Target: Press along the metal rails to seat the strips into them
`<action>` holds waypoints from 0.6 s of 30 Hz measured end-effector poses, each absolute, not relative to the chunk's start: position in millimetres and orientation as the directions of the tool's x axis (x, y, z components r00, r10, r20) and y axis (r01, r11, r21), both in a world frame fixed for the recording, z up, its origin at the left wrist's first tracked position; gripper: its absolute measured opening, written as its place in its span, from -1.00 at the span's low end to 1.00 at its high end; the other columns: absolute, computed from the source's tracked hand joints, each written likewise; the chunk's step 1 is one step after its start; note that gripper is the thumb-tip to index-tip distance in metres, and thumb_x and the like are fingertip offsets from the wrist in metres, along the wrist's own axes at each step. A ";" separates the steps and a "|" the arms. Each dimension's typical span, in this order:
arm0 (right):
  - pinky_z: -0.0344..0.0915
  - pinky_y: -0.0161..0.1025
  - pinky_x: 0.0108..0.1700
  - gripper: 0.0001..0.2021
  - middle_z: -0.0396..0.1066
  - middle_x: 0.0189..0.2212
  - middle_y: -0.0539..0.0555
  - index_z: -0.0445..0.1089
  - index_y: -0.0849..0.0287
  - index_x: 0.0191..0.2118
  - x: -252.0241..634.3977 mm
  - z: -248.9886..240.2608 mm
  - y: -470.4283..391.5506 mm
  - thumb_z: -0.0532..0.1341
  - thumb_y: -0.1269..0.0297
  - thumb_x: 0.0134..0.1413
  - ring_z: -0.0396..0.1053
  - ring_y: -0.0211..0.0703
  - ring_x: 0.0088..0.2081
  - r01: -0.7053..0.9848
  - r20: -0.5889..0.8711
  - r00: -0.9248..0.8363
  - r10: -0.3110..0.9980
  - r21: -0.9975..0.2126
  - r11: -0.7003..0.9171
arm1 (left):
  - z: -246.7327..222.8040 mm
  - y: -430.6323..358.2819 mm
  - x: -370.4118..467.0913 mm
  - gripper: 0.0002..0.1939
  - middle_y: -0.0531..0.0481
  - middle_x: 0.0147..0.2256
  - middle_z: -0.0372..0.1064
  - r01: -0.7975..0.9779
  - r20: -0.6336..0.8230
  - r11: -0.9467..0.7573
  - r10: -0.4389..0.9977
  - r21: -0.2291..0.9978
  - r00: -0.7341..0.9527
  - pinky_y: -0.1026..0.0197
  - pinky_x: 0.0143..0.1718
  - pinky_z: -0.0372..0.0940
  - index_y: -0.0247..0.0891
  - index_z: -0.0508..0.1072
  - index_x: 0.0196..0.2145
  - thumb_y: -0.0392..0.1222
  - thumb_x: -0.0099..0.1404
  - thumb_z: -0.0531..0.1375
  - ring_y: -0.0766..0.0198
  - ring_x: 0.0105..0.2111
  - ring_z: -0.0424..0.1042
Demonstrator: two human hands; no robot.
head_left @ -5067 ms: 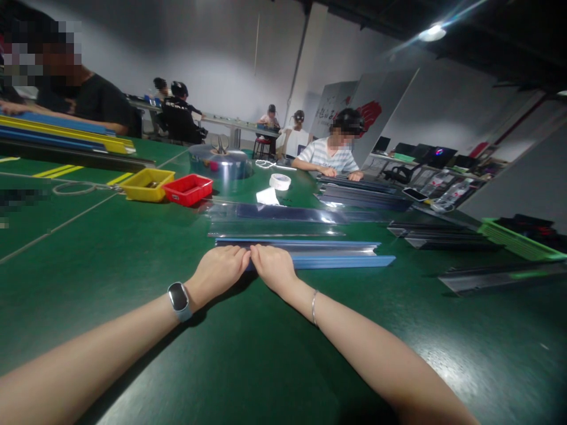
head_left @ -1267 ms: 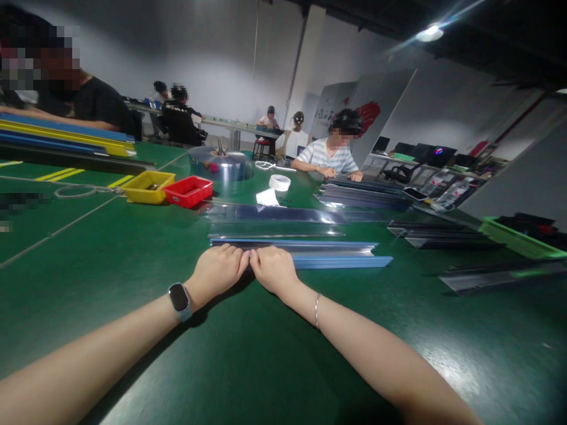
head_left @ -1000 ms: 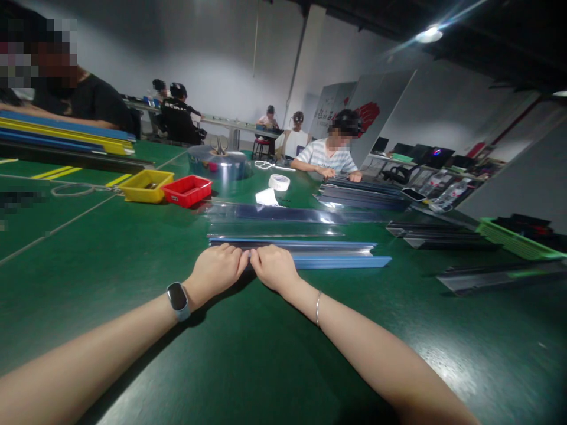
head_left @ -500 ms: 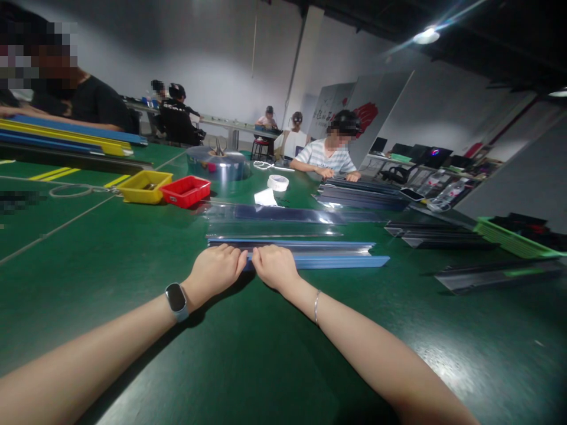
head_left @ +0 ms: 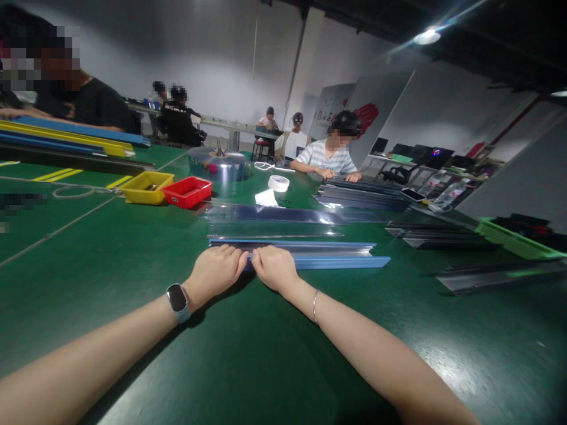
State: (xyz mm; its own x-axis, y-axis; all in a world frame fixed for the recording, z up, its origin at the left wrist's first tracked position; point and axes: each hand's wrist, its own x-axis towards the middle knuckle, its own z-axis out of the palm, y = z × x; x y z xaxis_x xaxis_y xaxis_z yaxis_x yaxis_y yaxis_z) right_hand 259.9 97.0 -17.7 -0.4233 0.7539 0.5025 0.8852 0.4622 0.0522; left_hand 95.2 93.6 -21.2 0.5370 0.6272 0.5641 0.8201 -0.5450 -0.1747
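Note:
A blue channel-shaped profile (head_left: pixel 336 261) lies lengthwise across the green table (head_left: pixel 248 366). My left hand (head_left: pixel 218 268) is closed over its left end, fingers curled over the near edge. Right beside it, my right hand (head_left: pixel 274 267) grips the same profile, the two thumbs almost touching. The profile's right part sticks out past my right hand. Just behind it lie clear plastic strips (head_left: pixel 283 229).
Left of centre stand a yellow tray (head_left: pixel 147 188) and a red tray (head_left: pixel 188 192). Behind are a clear film roll (head_left: pixel 219 165) and a tape roll (head_left: pixel 279 183). Dark profiles (head_left: pixel 447 236) and a green basket (head_left: pixel 509 239) lie right. Two people sit at the table.

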 end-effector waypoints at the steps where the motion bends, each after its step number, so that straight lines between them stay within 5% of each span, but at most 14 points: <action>1: 0.02 -0.32 -0.41 -0.60 0.39 -0.54 0.04 0.33 0.18 -0.50 259.9 -17.8 96.9 -0.15 0.24 0.18 0.29 -0.27 -0.46 0.883 0.500 -0.428 0.753 0.054 0.466 | -21.2 93.5 95.2 -0.66 -0.07 -0.52 0.35 0.819 0.565 -0.548 0.626 -0.173 0.538 0.18 -0.38 0.15 -0.30 0.37 -0.48 -0.15 0.28 -0.10 0.23 -0.44 0.32; 18: -0.02 -0.32 -0.42 -0.62 0.37 -0.55 0.01 0.30 0.17 -0.47 260.2 -18.0 96.9 -0.17 0.25 0.20 0.28 -0.29 -0.47 0.883 0.516 -0.428 0.742 0.066 0.464 | -20.4 92.3 96.0 -0.70 -0.04 -0.55 0.32 0.841 0.587 -0.518 0.635 -0.157 0.501 0.21 -0.44 0.10 -0.27 0.32 -0.48 -0.14 0.28 -0.09 0.25 -0.48 0.29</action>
State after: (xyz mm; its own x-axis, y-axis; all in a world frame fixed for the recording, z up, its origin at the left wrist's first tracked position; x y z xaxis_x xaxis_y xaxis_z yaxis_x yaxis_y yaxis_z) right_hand 260.2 96.9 -18.0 -0.4279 0.7421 0.5159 0.8835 0.4639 0.0655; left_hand 96.0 92.3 -20.4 0.5015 0.6355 0.5871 0.8407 -0.5182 -0.1572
